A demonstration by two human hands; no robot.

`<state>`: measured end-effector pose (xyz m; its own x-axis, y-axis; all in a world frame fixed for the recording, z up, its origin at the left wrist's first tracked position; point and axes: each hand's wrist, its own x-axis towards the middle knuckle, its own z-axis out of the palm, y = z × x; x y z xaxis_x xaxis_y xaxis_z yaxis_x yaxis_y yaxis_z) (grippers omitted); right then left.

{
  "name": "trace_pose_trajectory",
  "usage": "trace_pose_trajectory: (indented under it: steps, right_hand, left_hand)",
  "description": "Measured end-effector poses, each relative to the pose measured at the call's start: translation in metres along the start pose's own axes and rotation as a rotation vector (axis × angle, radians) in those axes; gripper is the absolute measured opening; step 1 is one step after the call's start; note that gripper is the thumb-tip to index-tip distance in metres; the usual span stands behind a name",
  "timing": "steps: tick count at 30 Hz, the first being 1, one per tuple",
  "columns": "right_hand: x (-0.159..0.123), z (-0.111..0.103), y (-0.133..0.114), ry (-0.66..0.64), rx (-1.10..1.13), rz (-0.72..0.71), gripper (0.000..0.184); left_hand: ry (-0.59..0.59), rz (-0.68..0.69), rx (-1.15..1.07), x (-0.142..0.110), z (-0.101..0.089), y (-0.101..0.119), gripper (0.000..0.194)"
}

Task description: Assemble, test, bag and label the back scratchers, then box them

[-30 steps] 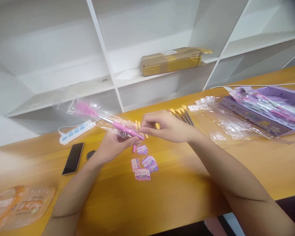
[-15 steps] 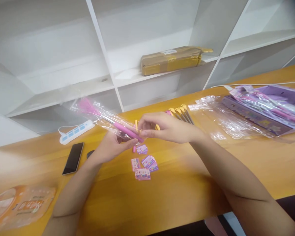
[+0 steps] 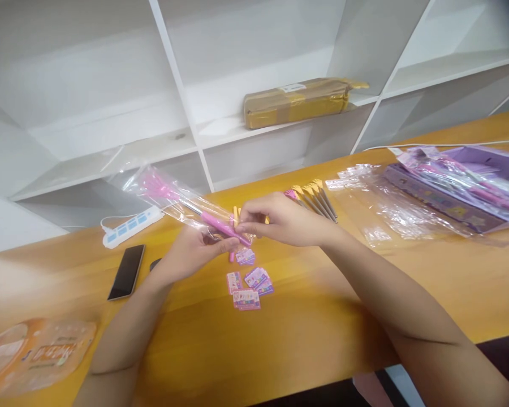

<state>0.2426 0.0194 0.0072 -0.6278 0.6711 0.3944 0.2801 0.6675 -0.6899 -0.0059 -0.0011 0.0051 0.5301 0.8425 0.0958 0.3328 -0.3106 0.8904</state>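
Observation:
A pink back scratcher (image 3: 214, 220) with a hand-shaped head and a metal rod lies inside a clear plastic bag (image 3: 176, 210), tilted with its head up to the left. My left hand (image 3: 195, 251) is closed round the bag near the handle, thumb on top. At the handle end, the fingers of my right hand (image 3: 271, 217) pinch the bag's edge; their tips partly hide it. Below the hands, several small printed cards (image 3: 246, 298) lie in loose piles on the table. Yellow handles (image 3: 236, 216) show partly behind my right hand.
More back scratchers (image 3: 314, 198), yellow and pink, lie behind my right wrist. Clear bags (image 3: 390, 209) and a purple box (image 3: 432, 198) of packed items are at right. At left are a phone (image 3: 127, 272), a power strip (image 3: 133, 226) and an orange-printed bag (image 3: 42, 356). A wrapped parcel (image 3: 297, 104) sits on the shelf.
The bagged back scratcher has shifted slightly right and down, and its head shows more sharply. My right hand has moved slightly left along the handle end. Both hands keep their hold.

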Motion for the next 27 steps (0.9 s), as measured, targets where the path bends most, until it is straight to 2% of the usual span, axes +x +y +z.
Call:
trace_pose_trajectory:
  steps: [5,8,10,12,15,17,23,27]
  right_hand:
    - [0.001,0.001,0.001,0.001,-0.032,0.001,0.032]
    - [0.001,0.001,0.005,-0.034,-0.055,0.008,0.032]
    - [0.003,0.003,0.009,-0.078,-0.064,0.003,0.033]
    - [0.007,0.009,0.016,-0.131,-0.067,0.004,0.033]
    - [0.015,0.026,0.029,-0.234,-0.046,0.037,0.027]
    - [0.020,0.043,0.039,-0.297,-0.033,0.052,0.025]
    - [0.025,0.094,0.059,-0.396,-0.042,0.014,0.026]
    - [0.022,0.112,0.060,-0.475,-0.032,0.008,0.024]
  left_hand:
    - [0.021,-0.013,0.054,-0.002,-0.003,-0.001,0.022]
    - [0.044,0.018,0.024,0.001,-0.010,-0.004,0.028]
    - [0.167,0.064,0.022,0.004,-0.018,-0.007,0.033]
    - [0.342,0.104,0.061,0.007,-0.027,-0.010,0.037]
    - [0.565,0.188,0.093,0.008,-0.041,-0.013,0.035]
    - [0.649,0.249,0.095,0.006,-0.047,-0.013,0.029]
    - [0.696,0.305,0.168,-0.002,-0.043,-0.004,0.020]
    - [0.691,0.309,0.233,-0.005,-0.039,0.001,0.016]
